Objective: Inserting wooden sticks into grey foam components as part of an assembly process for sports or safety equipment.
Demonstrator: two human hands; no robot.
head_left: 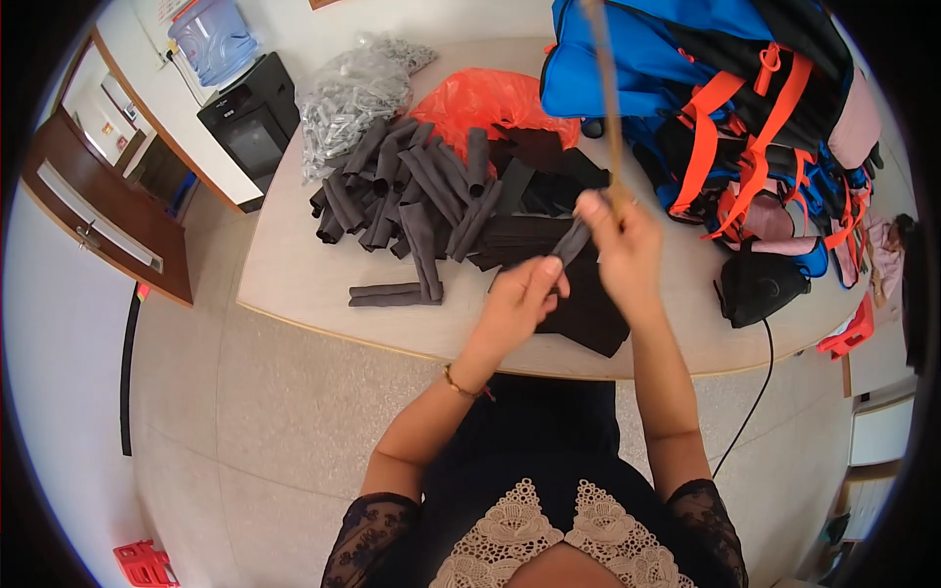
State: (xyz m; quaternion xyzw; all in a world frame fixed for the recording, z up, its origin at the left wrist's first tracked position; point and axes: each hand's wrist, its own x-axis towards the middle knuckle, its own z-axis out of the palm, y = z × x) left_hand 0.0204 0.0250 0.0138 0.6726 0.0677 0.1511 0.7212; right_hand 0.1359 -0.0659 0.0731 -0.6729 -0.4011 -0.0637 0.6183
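Observation:
My left hand (521, 302) pinches the lower end of a dark grey fabric tube (571, 245) above the near side of the table. At its upper end, my right hand (629, 257) is closed around a thin wooden stick (610, 98) that points up and away from me. The right fingertips also touch the tube; whether the stick goes inside it, I cannot tell. Flat dark fabric pieces (593, 316) lie under my hands. To the left is a heap of similar grey tubes (417, 181), with one tube (384, 295) lying nearest the table's front edge.
The pale table (314, 265) has a curved edge. Behind the heap are a clear bag of small grey pieces (355, 103) and a red plastic bag (490, 96). Blue and black bags with orange straps (701, 127) crowd the right, near a black pouch (760, 284) and a cable (763, 392).

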